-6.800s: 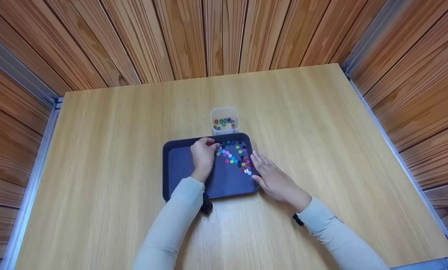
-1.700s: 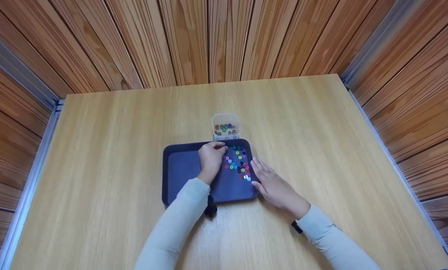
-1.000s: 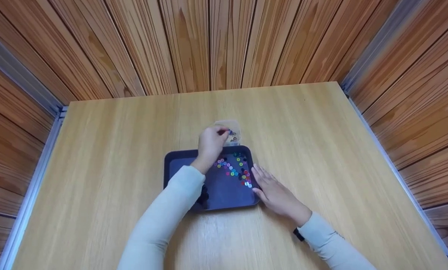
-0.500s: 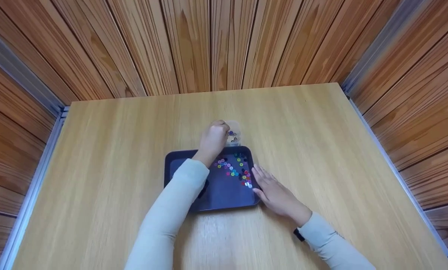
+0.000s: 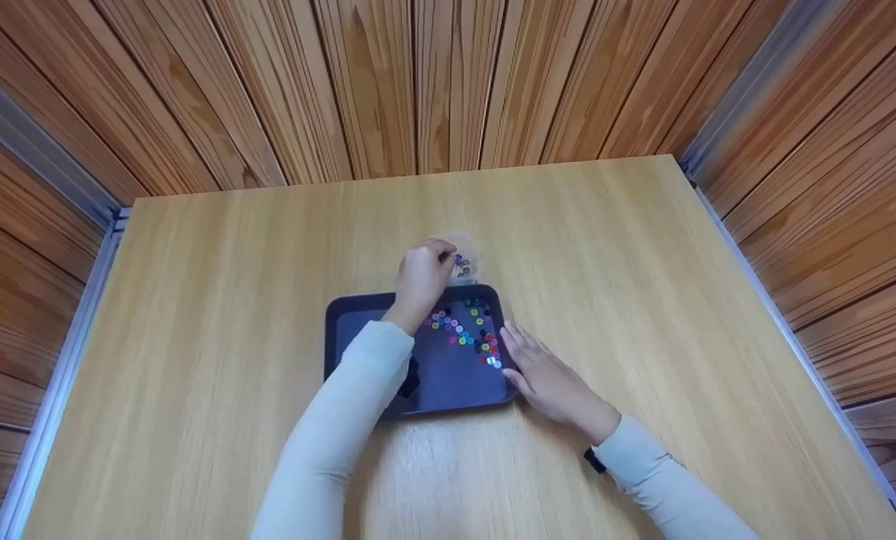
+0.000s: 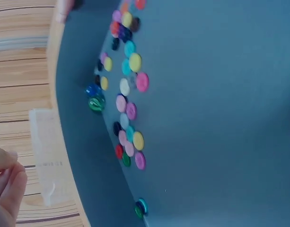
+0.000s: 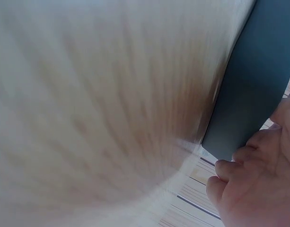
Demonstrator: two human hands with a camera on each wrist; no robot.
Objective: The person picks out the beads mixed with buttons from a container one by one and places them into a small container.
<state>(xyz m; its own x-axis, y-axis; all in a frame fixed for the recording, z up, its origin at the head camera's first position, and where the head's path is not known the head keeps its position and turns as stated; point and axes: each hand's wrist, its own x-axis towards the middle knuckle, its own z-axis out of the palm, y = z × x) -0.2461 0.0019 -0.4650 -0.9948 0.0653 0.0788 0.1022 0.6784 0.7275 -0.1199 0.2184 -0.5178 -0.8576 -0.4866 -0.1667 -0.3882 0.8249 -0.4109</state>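
Observation:
My left hand (image 5: pixel 421 277) is over the left side of a small clear plastic container (image 5: pixel 465 244), with thumb and fingertips brought together. In the left wrist view those fingertips (image 6: pixel 13 182) touch; whether something small sits between them is hidden. Several glass marbles (image 5: pixel 462 268) lie in the container, some behind the hand. A dark blue tray (image 5: pixel 455 386) stands just in front of it, holding many coloured buttons (image 6: pixel 135 61). Green and blue marbles (image 6: pixel 96 103) rest by the tray's far wall. My right hand (image 5: pixel 556 379) rests against the tray's right side, fingers straight.
Both things stand on a pale wooden table (image 5: pixel 230 300). Wood-plank walls (image 5: pixel 380 90) enclose it at the back and sides, with metal rails (image 5: pixel 65 345) along the edges. A dark wrist-worn device (image 5: pixel 410 379) hangs under the left forearm over the tray.
My left hand has left the tray's far edge and moved forward over the container, dipped towards it, then lifted slightly. The right hand stays at the tray's side.

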